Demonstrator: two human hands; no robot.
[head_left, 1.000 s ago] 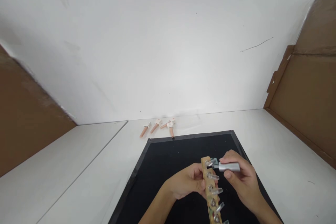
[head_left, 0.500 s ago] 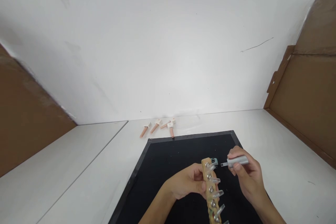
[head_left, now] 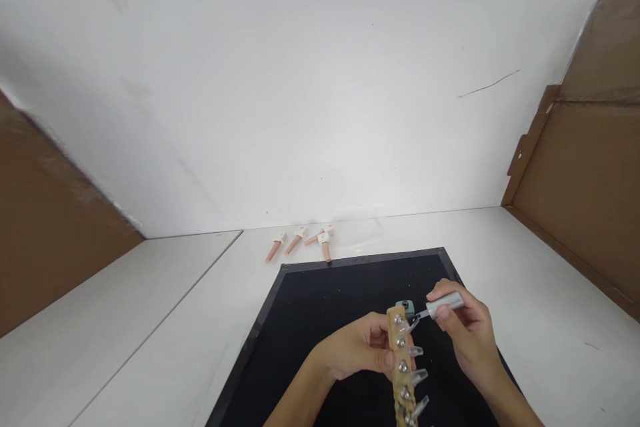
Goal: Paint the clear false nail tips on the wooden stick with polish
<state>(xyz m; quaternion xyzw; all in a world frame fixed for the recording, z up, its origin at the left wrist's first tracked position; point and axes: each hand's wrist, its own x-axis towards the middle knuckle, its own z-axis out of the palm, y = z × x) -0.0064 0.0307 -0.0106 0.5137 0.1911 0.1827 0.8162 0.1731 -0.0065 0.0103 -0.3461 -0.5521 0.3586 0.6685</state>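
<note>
My left hand (head_left: 357, 350) is closed around a light wooden strip (head_left: 399, 373) that carries a row of metal studs and clear false nail tips (head_left: 419, 377) jutting to the right. Behind the strip's upper end shows a small teal nail polish bottle (head_left: 406, 308), its dark mouth facing up; what holds it is mostly hidden. In my right hand (head_left: 469, 327) the silver cap of a nail polish brush (head_left: 445, 304) is pinched between the fingers. Its bristle end points left, at or very close to the topmost nail tip; contact is too small to confirm.
A black mat (head_left: 350, 287) with a grey border lies under my hands on the white table (head_left: 200, 327). Several pink sticks with white heads (head_left: 295, 241) rest beyond its far edge. Brown cardboard panels (head_left: 575, 167) stand at both sides, before a white wall (head_left: 320, 80).
The brush in my right hand has moved slightly left, from beside the bottle to the uppermost nail tip. The strip has shifted a little down and right, and the bottle shows more behind it.
</note>
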